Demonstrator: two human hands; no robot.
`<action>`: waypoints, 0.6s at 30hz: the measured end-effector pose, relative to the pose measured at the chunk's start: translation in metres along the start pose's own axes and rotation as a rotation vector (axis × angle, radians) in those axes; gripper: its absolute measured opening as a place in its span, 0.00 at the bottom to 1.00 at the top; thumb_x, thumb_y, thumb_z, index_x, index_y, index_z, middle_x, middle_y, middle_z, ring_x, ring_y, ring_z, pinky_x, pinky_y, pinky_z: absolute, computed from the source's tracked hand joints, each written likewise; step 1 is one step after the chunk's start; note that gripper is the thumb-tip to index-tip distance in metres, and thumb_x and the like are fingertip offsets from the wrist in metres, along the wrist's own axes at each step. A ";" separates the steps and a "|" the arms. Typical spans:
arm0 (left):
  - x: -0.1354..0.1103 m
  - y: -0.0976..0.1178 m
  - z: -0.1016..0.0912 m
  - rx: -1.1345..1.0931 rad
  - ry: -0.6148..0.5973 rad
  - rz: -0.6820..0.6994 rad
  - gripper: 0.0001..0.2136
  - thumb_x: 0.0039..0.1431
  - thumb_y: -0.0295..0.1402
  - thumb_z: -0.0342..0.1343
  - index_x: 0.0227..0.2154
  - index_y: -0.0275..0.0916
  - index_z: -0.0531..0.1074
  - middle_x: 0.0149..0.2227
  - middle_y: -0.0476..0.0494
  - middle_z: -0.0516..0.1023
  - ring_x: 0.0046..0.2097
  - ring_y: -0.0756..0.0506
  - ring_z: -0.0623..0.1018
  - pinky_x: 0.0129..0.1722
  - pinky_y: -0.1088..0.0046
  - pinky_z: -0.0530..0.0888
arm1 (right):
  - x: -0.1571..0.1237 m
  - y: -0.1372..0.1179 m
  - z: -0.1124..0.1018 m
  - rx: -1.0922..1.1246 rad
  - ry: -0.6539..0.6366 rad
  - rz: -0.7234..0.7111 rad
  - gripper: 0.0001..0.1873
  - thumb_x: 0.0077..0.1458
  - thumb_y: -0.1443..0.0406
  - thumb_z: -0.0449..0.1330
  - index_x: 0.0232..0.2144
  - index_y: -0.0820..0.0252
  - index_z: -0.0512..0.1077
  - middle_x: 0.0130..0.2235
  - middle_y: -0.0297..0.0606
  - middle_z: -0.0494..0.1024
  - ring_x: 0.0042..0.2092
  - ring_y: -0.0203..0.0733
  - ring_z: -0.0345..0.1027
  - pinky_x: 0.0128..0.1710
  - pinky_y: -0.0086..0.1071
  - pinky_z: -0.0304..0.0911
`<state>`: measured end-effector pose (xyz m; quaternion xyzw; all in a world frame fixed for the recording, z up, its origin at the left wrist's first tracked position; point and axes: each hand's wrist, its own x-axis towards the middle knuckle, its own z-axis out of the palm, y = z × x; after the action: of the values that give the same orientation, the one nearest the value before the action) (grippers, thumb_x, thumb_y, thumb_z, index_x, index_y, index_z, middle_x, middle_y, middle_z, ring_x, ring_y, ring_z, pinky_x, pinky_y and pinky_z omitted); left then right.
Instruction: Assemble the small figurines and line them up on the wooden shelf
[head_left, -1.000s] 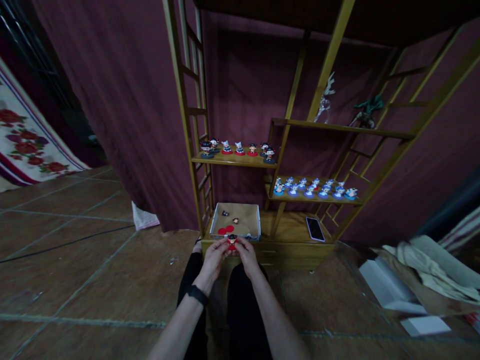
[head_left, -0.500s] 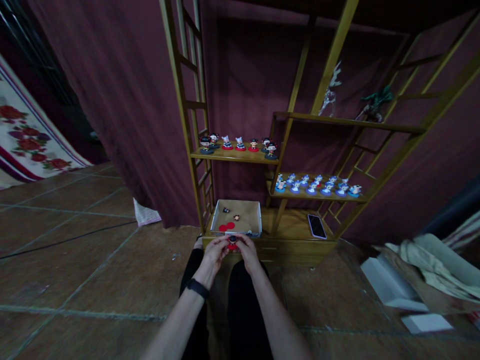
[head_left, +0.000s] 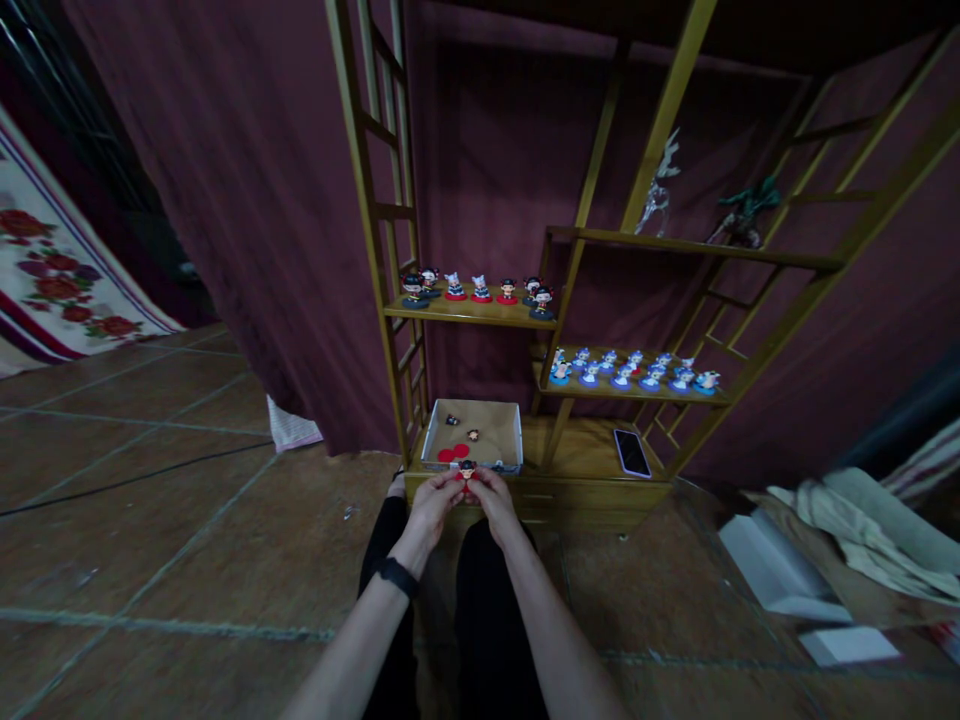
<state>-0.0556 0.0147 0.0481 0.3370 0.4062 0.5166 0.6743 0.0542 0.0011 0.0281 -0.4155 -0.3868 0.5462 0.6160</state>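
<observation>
My left hand [head_left: 431, 504] and my right hand [head_left: 495, 500] meet in front of me, fingers pinched round a small figurine [head_left: 467, 470] with a dark head and a red base. Both hands hover just in front of a shallow cardboard box [head_left: 514, 437] on the bottom board of a wooden shelf unit [head_left: 600, 465]. In the box lie red round bases [head_left: 452, 455] and two small dark figurine parts [head_left: 472, 435]. A black band sits on my left wrist.
Figurines on red and dark bases [head_left: 480, 290] line the left shelf; several on blue bases [head_left: 630, 372] fill the lower right shelf. A phone [head_left: 632, 453] lies on the bottom board. White boxes [head_left: 772, 570] and cloth [head_left: 862, 530] lie on the floor at right.
My hands have stayed together on the figurine, which now stands a little more upright between my fingers. The view has shifted slightly.
</observation>
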 end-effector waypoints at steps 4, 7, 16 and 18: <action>0.000 0.000 0.003 0.117 0.019 0.096 0.16 0.34 0.30 0.64 0.31 0.31 0.75 0.24 0.44 0.77 0.23 0.53 0.72 0.25 0.79 0.68 | 0.002 0.004 0.000 -0.039 -0.002 -0.020 0.14 0.41 0.61 0.59 0.33 0.58 0.72 0.30 0.33 0.75 0.28 0.35 0.66 0.28 0.28 0.61; 0.000 0.000 0.004 0.198 0.024 0.148 0.14 0.34 0.30 0.63 0.29 0.31 0.76 0.22 0.46 0.76 0.22 0.52 0.71 0.24 0.78 0.67 | 0.006 0.008 0.001 -0.067 -0.004 -0.018 0.12 0.41 0.62 0.58 0.31 0.59 0.72 0.28 0.32 0.75 0.26 0.34 0.66 0.27 0.27 0.60; 0.006 -0.002 -0.003 0.439 0.143 0.208 0.06 0.37 0.27 0.60 0.23 0.35 0.76 0.16 0.50 0.73 0.23 0.48 0.73 0.21 0.78 0.66 | 0.010 0.011 0.003 -0.163 0.019 -0.006 0.11 0.42 0.62 0.57 0.30 0.58 0.73 0.24 0.30 0.74 0.23 0.34 0.62 0.24 0.27 0.58; 0.005 -0.003 -0.004 0.405 0.148 0.197 0.06 0.38 0.27 0.60 0.24 0.35 0.76 0.17 0.49 0.74 0.23 0.48 0.73 0.21 0.78 0.67 | 0.009 0.010 0.004 -0.154 0.009 -0.014 0.12 0.42 0.61 0.58 0.31 0.58 0.73 0.25 0.31 0.74 0.23 0.34 0.63 0.24 0.28 0.59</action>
<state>-0.0569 0.0192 0.0425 0.4645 0.5148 0.5112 0.5078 0.0478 0.0107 0.0207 -0.4614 -0.4280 0.5086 0.5876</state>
